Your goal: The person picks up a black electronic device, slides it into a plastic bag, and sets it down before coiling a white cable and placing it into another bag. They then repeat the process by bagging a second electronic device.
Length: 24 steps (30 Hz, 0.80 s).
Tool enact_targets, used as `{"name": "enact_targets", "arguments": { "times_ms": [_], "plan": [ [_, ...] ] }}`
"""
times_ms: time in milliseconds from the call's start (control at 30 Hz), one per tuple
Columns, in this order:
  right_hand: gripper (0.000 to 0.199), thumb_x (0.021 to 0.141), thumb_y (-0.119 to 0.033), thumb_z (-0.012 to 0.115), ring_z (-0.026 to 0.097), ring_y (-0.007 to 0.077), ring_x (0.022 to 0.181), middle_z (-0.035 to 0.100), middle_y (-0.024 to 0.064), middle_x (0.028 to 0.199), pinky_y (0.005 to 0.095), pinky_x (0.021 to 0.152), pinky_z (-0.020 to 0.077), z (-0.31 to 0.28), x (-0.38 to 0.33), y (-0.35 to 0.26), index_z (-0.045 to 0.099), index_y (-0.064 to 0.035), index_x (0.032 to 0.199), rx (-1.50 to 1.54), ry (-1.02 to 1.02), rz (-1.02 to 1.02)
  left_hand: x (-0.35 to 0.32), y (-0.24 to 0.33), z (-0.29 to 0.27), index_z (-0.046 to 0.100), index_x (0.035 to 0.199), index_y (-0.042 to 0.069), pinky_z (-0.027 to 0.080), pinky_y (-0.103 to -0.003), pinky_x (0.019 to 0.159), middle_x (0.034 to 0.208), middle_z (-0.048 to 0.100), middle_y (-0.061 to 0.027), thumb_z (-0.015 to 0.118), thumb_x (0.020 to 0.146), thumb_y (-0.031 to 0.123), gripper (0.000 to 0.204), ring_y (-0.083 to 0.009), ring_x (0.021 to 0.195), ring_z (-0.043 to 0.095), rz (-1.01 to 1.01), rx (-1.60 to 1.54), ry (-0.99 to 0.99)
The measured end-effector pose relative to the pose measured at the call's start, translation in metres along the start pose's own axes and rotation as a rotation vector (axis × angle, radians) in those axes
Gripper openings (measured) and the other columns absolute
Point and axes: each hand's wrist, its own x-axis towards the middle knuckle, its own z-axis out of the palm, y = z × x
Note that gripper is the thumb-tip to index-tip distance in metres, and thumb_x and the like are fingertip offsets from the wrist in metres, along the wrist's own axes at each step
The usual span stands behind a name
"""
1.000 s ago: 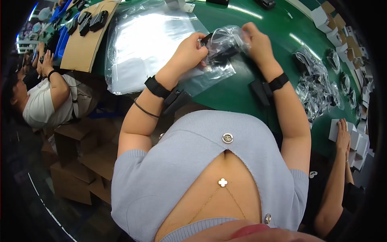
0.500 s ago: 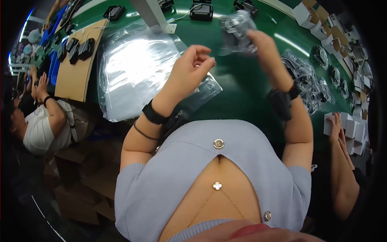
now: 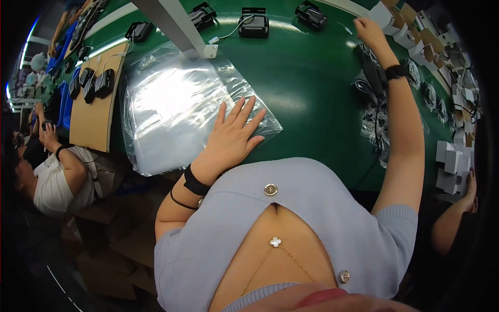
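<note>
My left hand [image 3: 236, 131] lies flat, fingers spread, on a stack of clear plastic bags [image 3: 161, 119] on the green table. My right hand [image 3: 370, 35] is stretched out to the far right, its fingers curled in. Whatever it may hold is hidden. Just left of it lies a small white cable connector [image 3: 345, 28]. At my right wrist, next to a black band [image 3: 396, 72], sits a black device [image 3: 371, 70] with a cable hanging down. My right forearm partly covers a pile of clear-bagged items [image 3: 371, 126].
Black devices with white cables [image 3: 253, 24] stand along the far edge. A grey post [image 3: 174, 23] rises by the bags. On the left is a brown board [image 3: 93, 117] holding several black devices; on the right, white boxes [image 3: 453, 158]. Co-workers sit at both sides.
My right hand has moved far right and away, and the bagged item it held has left the middle. My left hand has come down from a loose curl to lie flat on the bags.
</note>
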Motion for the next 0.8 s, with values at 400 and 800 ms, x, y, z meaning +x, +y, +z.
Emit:
{"name": "enact_targets", "arguments": {
  "times_ms": [400, 800],
  "plan": [
    [0.047, 0.085, -0.041, 0.053, 0.061, 0.039, 0.084, 0.064, 0.0212, 0.091, 0.0457, 0.075, 0.0486, 0.093, 0.065, 0.027, 0.053, -0.0056, 0.116, -0.017, 0.256, 0.09, 0.008, -0.003, -0.009, 0.04, 0.137, 0.017, 0.015, -0.048, 0.111, 0.147, 0.028, -0.0094, 0.057, 0.085, 0.038, 0.058, -0.0297, 0.135, 0.026, -0.013, -0.11, -0.071],
    [0.023, 0.081, -0.01, 0.045, 0.056, 0.04, 0.094, 0.056, 0.0259, 0.103, 0.0483, 0.079, 0.048, 0.074, 0.024, -0.086, 0.059, -0.0032, 0.098, 0.112, 0.428, -0.502, 0.008, -0.013, -0.01, 0.044, 0.134, 0.016, 0.017, -0.048, 0.111, 0.146, 0.032, -0.0083, 0.061, 0.083, 0.036, 0.058, -0.027, 0.134, 0.03, 0.006, -0.157, -0.036]
  ]
}}
